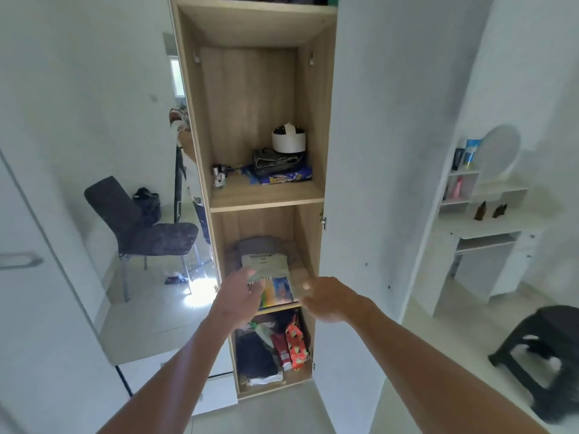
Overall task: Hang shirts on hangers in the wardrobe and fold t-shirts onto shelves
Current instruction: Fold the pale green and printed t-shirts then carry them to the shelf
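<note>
White room with tall wooden wardrobe [250,183] open before me, my left hand [239,296] spread on folded t-shirt [269,277], my right hand [326,300] loose beside it, holding nothing, t-shirt on middle shelf [305,277], cap [288,140] on upper shelf.

1. I count two hands in front of me: the left hand [238,291] and the right hand [326,297]; both are blurred.
2. I see one wooden wardrobe [315,126]; it has three open compartments in view below the top board.
3. One folded t-shirt [266,270] with a print lies on the middle shelf.
4. One white round hat [288,140] stands on the upper shelf.
5. One dark chair [141,227]; one black stool [542,349]; one white dressing table [488,227] with one round mirror [498,155].
6. Two small brown bottles [480,210] stand on that table.
</note>
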Tool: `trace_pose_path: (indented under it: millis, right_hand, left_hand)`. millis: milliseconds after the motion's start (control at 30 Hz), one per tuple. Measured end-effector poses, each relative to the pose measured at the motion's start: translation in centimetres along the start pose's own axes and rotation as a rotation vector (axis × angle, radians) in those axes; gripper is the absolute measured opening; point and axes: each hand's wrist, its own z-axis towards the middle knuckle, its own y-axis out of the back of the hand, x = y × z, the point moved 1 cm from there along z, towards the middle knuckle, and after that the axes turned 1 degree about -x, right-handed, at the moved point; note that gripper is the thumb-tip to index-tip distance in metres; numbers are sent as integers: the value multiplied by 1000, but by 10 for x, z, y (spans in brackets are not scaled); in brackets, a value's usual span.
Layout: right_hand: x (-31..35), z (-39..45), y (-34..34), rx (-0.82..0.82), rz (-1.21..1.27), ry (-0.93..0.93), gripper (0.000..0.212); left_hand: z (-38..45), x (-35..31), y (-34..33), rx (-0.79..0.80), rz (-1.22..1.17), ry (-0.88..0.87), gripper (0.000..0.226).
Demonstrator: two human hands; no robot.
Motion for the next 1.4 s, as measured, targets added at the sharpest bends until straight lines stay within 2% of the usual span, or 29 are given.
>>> trace_pose_path:
  millis: [133, 300, 433, 567, 667, 733, 800, 967, 1167, 1233, 1333, 1400]
  right_hand:
    - [-21, -43, 46, -14, -59, 35, 47]
    - [-61, -84, 102, -126, -89, 77, 44]
    - [-109, -104, 165, -343, -23, 79, 33]
    - [-140, -109, 232, -627, 170, 92, 21]
    - [-143, -102, 269, -733, 317, 130, 38]
    - [-137, -94, 288, -731, 361, 187, 53]
    - [-126, -85, 302, -710, 400, 252, 58]
    - [-105, -60, 307, -786, 482, 295, 40]
    - [-80, -51, 293, -798, 487, 409, 44]
    - [-65, -48, 292, -798, 472, 454, 41]
    - [-35, -38, 285, -802, 425, 546, 37]
    - [-9, -28, 278, -813, 380, 617, 38]
  left_hand:
    - [-6, -44, -2, -25, -23, -37, 46]
    - [-2, -122, -18, -76, -45, -112, 46]
    - [-1, -203, -57, -102, -79, -211, 55]
    - [2, -269, -92, -125, -139, -265, 71]
    - [8, -304, -104, -129, -163, -263, 81]
    - [15, -323, -105, -136, -160, -267, 83]
    - [24, -337, -104, -133, -157, -274, 83]
    - [42, -351, -102, -146, -190, -326, 85]
    - [54, -308, -81, -208, -183, -314, 82]
    - [59, -283, -66, -213, -152, -267, 72]
    - [59, -245, -38, -228, -45, -226, 40]
    - [59, -218, -16, -222, -12, -233, 37]
